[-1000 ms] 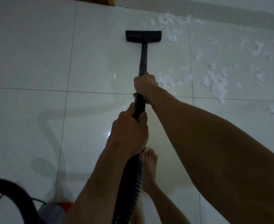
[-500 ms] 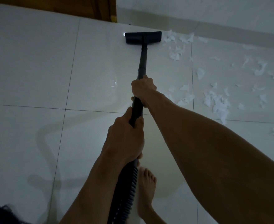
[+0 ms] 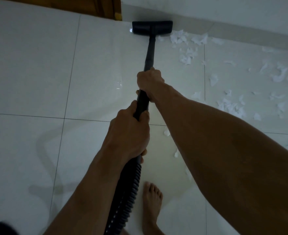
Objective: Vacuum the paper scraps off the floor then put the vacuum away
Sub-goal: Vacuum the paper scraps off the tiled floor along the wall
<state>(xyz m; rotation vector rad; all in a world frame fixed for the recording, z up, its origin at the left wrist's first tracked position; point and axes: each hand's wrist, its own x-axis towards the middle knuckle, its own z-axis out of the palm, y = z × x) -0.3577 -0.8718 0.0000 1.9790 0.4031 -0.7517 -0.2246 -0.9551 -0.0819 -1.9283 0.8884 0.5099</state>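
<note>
The person grips the black vacuum wand point(image 3: 149, 53) with both hands. The right hand point(image 3: 150, 82) is forward, fingers clenched around the rigid tube. The left hand point(image 3: 128, 133) is behind it, fingers clenched around the tube's lower end, just above the ribbed hose point(image 3: 125, 195). The floor nozzle point(image 3: 152, 28) lies flat on the white tiled floor point(image 3: 38, 73), its far edge against the skirting of the wall point(image 3: 224, 14), near a wooden door frame point(image 3: 117, 9). Paper scraps point(image 3: 187, 48) lie scattered on the tiles to the right of the nozzle and wand; the nearest touch the nozzle's right corner. A bare foot point(image 3: 152, 206) stands beside the hose.
</note>
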